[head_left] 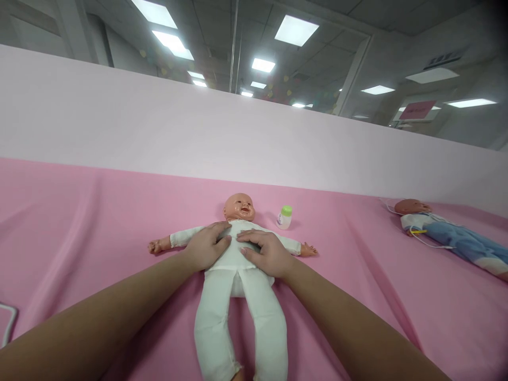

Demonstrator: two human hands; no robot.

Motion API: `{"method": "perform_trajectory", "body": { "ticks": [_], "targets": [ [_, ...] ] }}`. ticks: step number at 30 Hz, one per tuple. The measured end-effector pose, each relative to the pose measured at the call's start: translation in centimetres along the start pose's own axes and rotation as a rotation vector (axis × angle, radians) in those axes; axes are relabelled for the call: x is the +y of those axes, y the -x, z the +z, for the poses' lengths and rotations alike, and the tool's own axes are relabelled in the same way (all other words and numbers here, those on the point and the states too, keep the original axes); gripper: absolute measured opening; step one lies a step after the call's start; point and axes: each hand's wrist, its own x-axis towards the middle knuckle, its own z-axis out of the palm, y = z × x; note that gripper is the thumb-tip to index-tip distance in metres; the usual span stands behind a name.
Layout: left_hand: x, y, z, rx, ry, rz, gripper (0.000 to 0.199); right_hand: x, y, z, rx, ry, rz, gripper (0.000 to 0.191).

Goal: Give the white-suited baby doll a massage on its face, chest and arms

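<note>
A baby doll [234,259] with a white cloth body lies on its back, head away from me and arms spread wide. My left hand [208,246] rests flat on the left side of its chest, fingers stretched toward the neck. On the right side of the chest lies my right hand [268,251], palm down, its fingers slightly apart and pointing inward. Neither hand grips anything. Beside the doll's head, to the right, stands a small clear bottle [284,218] with a green cap.
A pink cloth [107,222] covers the surface, with folds at both sides. Another doll [460,238] in blue and white clothes lies far right, with thin white tubing about it. A low white wall [159,127] runs behind, under glass. A grey-edged object [14,317] shows at lower left.
</note>
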Motion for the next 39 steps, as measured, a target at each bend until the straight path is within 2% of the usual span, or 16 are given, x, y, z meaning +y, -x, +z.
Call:
{"method": "perform_trajectory", "body": {
  "ticks": [39],
  "targets": [
    [-0.35,-0.12,0.19,-0.016,-0.008,-0.006,0.058,0.18,0.00,0.07,-0.004,0.005,-0.008,0.030]
  ]
}}
